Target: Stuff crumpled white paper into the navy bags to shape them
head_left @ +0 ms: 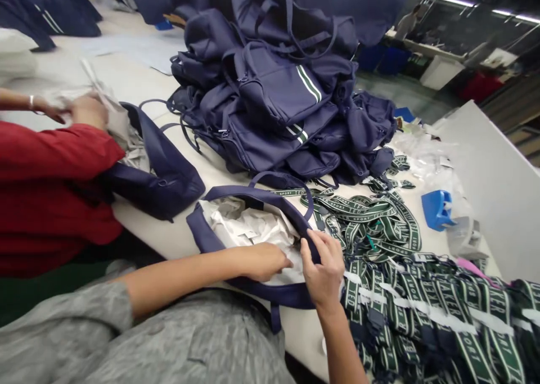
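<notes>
A navy blue bag [270,297] lies with its mouth open on the table in front of me. Crumpled white stuffing paper [248,225] fills its inside. My left hand [265,261] reaches into the opening, its fingers closed at the paper near the right end; the fingertips are partly hidden. At that same end my right hand [323,266] grips the bag's rim, thumb on the inner side. A carry handle [311,198] loops up from the bag's far edge.
Navy bags [274,91] are heaped behind. Green-and-white lettered straps [422,311] cover the right side, near a blue tape dispenser [437,209]. At left, a co-worker in a red sleeve [59,153] handles paper in another navy bag [169,170]. A white panel [489,176] stands at right.
</notes>
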Available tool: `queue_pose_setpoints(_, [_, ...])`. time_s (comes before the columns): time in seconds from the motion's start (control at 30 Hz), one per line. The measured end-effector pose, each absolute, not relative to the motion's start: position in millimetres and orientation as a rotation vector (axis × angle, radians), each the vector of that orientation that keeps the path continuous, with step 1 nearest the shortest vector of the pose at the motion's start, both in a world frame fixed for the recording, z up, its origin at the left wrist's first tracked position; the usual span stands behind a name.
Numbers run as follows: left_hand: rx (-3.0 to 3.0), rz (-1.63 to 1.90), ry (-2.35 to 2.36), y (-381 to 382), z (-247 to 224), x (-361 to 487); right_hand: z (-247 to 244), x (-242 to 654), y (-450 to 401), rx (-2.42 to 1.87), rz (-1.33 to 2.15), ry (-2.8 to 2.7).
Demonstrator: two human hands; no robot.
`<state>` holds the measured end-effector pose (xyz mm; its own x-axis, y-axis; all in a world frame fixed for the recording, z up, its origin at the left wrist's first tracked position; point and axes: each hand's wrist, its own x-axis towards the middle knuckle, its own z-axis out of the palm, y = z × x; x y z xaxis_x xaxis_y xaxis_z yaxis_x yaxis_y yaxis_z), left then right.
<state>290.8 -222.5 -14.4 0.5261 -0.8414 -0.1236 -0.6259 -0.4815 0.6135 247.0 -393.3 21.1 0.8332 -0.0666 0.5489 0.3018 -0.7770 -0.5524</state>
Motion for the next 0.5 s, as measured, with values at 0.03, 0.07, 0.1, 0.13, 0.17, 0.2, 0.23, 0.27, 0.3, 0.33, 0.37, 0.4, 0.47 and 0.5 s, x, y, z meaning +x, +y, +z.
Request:
queue_pose_setpoints(0.03, [2.270,-0.511,-1.142,-203,2,287,32,251,-381,-2.280,-0.663,-0.289])
queue_pose_setpoints(0.07, [2.351,-0.336,-0.996,-184,16,283,40,257,-366,-2.215,-0.536,-0.415])
queue_pose_setpoints(0.1, [2.455,-0.140,-0.812,-166,26,280,44,267,-350,-2.168,-0.377,-0.533])
queue_pose_setpoints(0.13, [2.552,0.067,-0.593,-150,32,278,45,279,-333,-2.145,-0.213,-0.632])
queue_pose_setpoints(0.17, [2.620,0.254,-0.367,-135,34,276,43,292,-316,-2.148,-0.064,-0.707])
queue_pose_setpoints(0.2, [2.655,0.389,-0.161,-123,32,275,37,307,-299,-2.175,0.051,-0.758])
queue_pose_setpoints(0.23, [2.659,0.462,0.013,-112,28,275,29,322,-282,-2.216,0.131,-0.799])
queue_pose_setpoints(0.27, [2.643,0.478,0.154,-103,22,275,20,335,-267,-2.258,0.188,-0.834])
queue_pose_setpoints(0.3, [2.621,0.450,0.272,-96,15,274,10,347,-253,-2.294,0.228,-0.867])
queue_pose_setpoints(0.33, [2.599,0.396,0.373,-91,10,274,0,356,-240,-2.322,0.264,-0.896])
queue_pose_setpoints(0.37, [2.580,0.330,0.457,-87,5,273,-10,362,-228,-2.340,0.303,-0.916])
queue_pose_setpoints(0.4, [2.561,0.262,0.528,-85,2,272,-20,366,-217,-2.348,0.348,-0.923])
queue_pose_setpoints(0.47, [2.516,0.146,0.628,-83,0,271,-40,367,-200,-2.326,0.435,-0.904])
queue_pose_setpoints(0.5, [2.480,0.103,0.654,-82,0,272,-50,364,-194,-2.291,0.466,-0.895])
